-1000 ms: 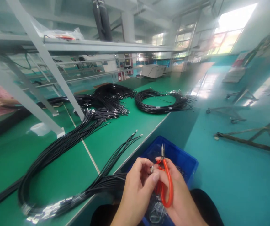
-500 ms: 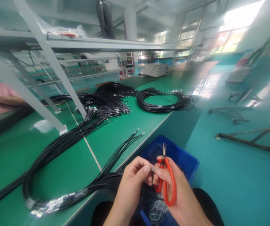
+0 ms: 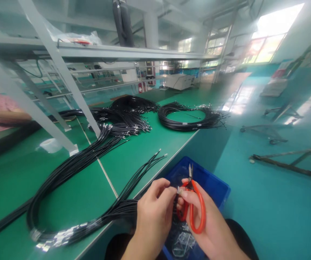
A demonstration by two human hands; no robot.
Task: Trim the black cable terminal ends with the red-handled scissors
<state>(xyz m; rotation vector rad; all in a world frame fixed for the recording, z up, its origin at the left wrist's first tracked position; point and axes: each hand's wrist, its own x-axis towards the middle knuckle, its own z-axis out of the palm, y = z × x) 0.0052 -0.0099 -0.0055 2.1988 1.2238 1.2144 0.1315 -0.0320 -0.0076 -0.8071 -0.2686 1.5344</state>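
Red-handled scissors (image 3: 202, 207) sit in my right hand (image 3: 208, 220), their short pointed blades slightly apart and aimed away from me. The thumb and forefinger of that same hand pinch a small pale tip (image 3: 178, 190). My left hand (image 3: 155, 213) is closed with its fingertips at this tip, on what looks like the end of a black cable (image 3: 175, 204); much of it is hidden by the fingers. Left of my hands, a bundle of black cables (image 3: 125, 207) runs over the table edge. Below both hands stands a blue bin (image 3: 223, 195) holding clear plastic scraps (image 3: 184, 243).
Bundled cables wrapped in clear tape (image 3: 65, 234) curve across the green table (image 3: 141, 144). Farther back lie a cable coil (image 3: 182, 124) and more cable piles (image 3: 130, 104). White shelf posts (image 3: 68, 83) rise at left, where another person (image 3: 3, 112) sits. Wheeled stands (image 3: 288, 164) occupy the right floor.
My left hand has turned over, its back now facing up, with the fingers curled at the pale tip. The scissors stay in my right hand. The other person's arm has shifted.
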